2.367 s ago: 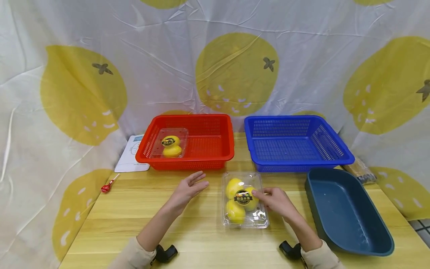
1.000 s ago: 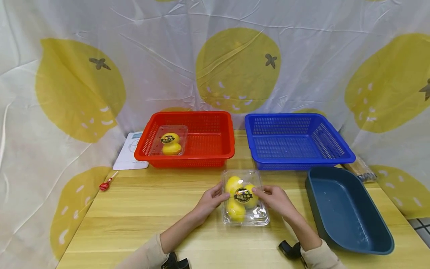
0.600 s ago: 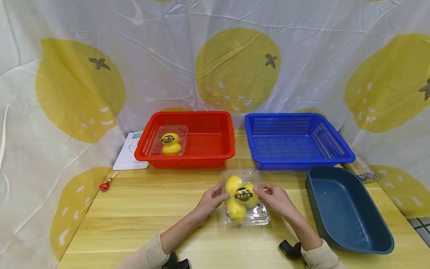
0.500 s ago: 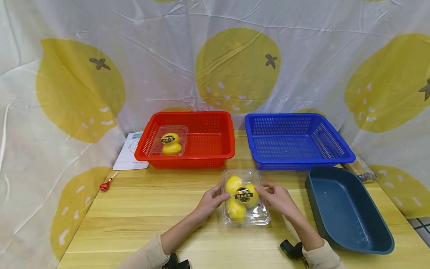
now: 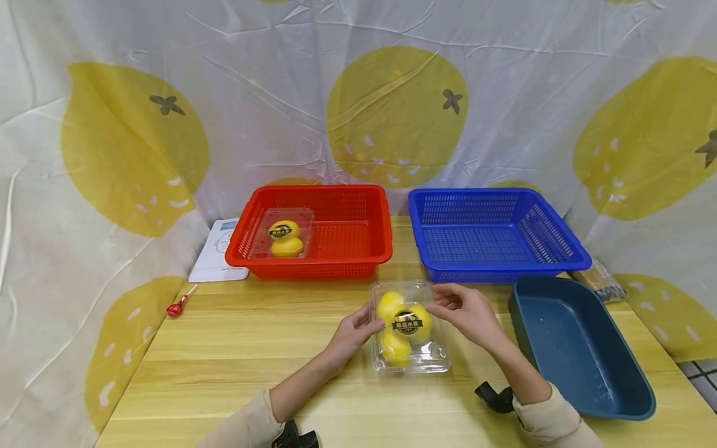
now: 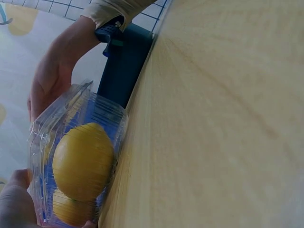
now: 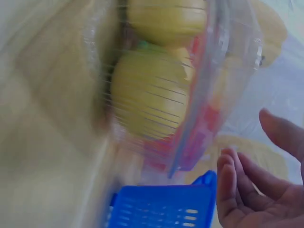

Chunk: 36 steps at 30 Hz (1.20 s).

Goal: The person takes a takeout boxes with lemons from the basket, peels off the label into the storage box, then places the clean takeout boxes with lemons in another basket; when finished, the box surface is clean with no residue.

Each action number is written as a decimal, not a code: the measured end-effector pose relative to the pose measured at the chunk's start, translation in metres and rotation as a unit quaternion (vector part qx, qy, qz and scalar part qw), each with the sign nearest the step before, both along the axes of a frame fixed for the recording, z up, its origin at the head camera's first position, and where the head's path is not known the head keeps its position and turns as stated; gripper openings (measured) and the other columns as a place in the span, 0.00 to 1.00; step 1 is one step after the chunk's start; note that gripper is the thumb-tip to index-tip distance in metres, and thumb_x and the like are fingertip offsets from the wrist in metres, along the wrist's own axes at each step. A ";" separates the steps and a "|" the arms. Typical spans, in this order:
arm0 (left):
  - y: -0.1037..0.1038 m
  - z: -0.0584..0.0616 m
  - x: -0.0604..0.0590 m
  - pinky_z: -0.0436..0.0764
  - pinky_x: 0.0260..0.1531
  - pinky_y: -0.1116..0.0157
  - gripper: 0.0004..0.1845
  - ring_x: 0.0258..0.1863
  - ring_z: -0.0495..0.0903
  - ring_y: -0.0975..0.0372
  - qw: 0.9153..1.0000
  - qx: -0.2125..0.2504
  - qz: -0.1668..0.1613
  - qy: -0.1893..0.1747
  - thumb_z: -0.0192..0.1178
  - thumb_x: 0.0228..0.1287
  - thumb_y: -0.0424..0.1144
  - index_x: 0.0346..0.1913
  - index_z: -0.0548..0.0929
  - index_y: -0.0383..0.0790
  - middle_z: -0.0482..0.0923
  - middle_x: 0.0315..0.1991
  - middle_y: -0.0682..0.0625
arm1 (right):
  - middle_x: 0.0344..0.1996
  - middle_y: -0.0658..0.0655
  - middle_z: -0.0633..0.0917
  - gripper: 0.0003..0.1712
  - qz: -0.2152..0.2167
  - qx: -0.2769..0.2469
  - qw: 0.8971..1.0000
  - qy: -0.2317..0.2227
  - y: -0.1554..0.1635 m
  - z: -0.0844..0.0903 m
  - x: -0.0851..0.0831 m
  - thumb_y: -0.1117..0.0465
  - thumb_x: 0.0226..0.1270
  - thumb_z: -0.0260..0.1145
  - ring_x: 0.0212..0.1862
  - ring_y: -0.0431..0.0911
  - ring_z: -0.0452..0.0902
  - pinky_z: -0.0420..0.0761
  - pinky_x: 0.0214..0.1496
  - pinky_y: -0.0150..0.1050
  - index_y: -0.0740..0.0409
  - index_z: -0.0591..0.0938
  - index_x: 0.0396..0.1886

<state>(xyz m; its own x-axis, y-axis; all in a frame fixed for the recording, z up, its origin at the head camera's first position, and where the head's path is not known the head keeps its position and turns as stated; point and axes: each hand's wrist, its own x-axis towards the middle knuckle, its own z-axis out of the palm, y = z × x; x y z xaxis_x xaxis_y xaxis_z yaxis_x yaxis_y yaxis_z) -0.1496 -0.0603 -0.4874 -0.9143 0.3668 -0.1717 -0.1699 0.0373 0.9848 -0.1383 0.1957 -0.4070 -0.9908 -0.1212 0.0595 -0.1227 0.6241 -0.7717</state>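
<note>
- Wooden table (image 5: 252,348): landmark for all places below. Smooth top, so a plastic box may slide on it when pushed.
- Red basket (image 5: 347,249) at the table's far edge, left of centre; blue basket (image 5: 493,239) beside it to the right; dark blue tray (image 5: 582,348) along the table's right side. A 2nd lemon box (image 5: 282,235) sits in the red basket's left end.
- Clear clamshell box (image 5: 407,328): on the table's middle, just in front of the gap between the 2 baskets. Holds 3 yellow lemons (image 5: 390,307), black label (image 5: 407,324) on the lid.
- Handling, judged: thin ribbed plastic, likely light in itself but weighted by the fruit; walls flex and may pop open if squeezed hard; glossy, so slippery. Best taken at 2 opposite side rims, low down, not by the lid.
- Left hand (image 5: 353,333): fingers curled against the box's left wall, thumb on top, steadying it.
- Right hand (image 5: 467,311): just off the box's far right corner, fingers loosely bent and slightly apart; right wrist view shows them gripping nothing.
</note>
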 end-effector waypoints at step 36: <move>-0.001 -0.001 0.000 0.61 0.71 0.53 0.41 0.74 0.56 0.46 1.000 0.005 -0.015 0.013 0.60 0.67 0.46 0.75 0.54 0.32 0.54 0.75 0.36 | 0.32 0.46 0.87 0.14 0.188 0.132 0.973 0.029 -0.026 0.004 -0.021 0.58 0.51 0.77 0.34 0.36 0.77 0.78 0.36 0.28 0.55 0.88 0.38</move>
